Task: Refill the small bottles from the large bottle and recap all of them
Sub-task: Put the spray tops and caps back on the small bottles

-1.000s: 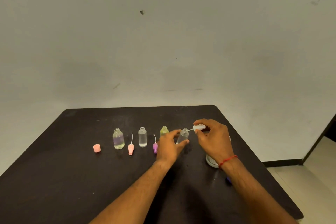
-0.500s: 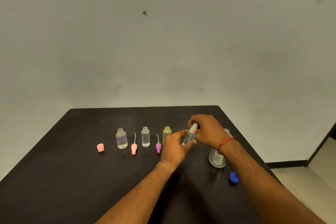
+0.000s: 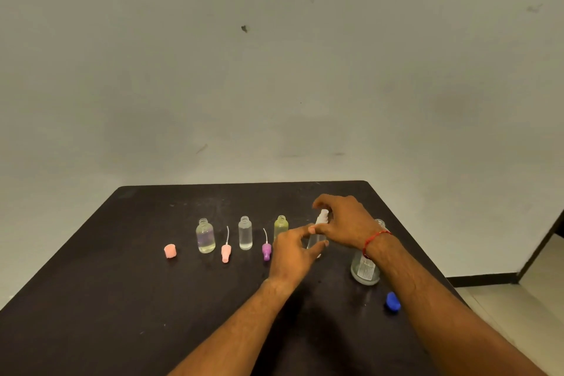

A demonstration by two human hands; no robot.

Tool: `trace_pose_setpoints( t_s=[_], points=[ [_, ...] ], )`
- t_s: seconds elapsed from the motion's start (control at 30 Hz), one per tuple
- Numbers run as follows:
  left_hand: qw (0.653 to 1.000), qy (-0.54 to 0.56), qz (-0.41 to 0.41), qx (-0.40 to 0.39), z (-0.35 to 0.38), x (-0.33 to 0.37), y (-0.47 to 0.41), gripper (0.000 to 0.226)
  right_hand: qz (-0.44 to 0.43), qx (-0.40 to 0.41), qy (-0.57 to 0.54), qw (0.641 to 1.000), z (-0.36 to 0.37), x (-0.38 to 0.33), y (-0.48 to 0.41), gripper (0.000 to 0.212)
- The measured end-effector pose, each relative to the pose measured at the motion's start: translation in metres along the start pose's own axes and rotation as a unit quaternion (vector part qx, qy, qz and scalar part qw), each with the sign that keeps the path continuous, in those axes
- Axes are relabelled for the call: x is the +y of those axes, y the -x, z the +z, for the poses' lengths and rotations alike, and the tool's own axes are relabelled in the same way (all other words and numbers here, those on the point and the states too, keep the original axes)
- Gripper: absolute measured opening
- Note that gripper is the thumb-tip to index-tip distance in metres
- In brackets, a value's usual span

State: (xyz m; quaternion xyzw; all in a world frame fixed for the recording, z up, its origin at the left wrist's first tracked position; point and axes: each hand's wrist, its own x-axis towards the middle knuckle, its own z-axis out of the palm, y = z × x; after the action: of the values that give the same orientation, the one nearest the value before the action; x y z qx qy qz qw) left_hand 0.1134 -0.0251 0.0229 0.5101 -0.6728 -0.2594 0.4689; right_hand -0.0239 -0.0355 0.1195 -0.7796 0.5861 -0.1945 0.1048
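Observation:
Three small uncapped bottles stand in a row on the black table (image 3: 91, 299): a round clear bottle (image 3: 205, 236), a slim clear bottle (image 3: 245, 233) and a yellowish bottle (image 3: 280, 225). My left hand (image 3: 291, 253) holds a fourth small clear bottle (image 3: 314, 242) upright by its body. My right hand (image 3: 343, 221) pinches the white spray cap (image 3: 323, 217) sitting on that bottle's neck. The large clear bottle (image 3: 364, 270) stands uncapped behind my right wrist. Its blue cap (image 3: 393, 301) lies near the table's right edge.
A pink cap (image 3: 170, 251) lies at the left of the row. A pink spray top (image 3: 226, 250) and a purple spray top (image 3: 266, 249) with thin tubes stand between the bottles. A grey wall rises behind the table; floor shows at the right.
My right hand brought the white spray cap from beside the bottle down onto its neck, and now pinches it there. My left hand keeps its hold on the bottle.

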Motion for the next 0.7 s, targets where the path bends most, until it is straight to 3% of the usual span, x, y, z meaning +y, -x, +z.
trace_pose_setpoints(
  t_s=[0.17,0.4,0.57,0.7],
  points=[
    [1.000,0.002,0.007,-0.010,-0.003,0.003,0.000,0.027,-0.008,0.017,-0.008,1.000,0.002,0.003,-0.001,0.009],
    [1.000,-0.011,-0.005,0.019,-0.002,0.005,0.001,0.023,0.026,0.055,0.036,0.997,0.007,0.002,0.000,0.038],
    [1.000,0.024,0.011,0.005,-0.011,0.013,0.000,0.021,-0.012,0.033,-0.131,0.991,0.008,0.006,0.006,0.031],
    [0.999,0.035,0.022,0.006,-0.014,0.018,0.001,0.022,0.015,0.078,-0.160,0.984,0.016,0.008,0.004,0.018]
  ],
)
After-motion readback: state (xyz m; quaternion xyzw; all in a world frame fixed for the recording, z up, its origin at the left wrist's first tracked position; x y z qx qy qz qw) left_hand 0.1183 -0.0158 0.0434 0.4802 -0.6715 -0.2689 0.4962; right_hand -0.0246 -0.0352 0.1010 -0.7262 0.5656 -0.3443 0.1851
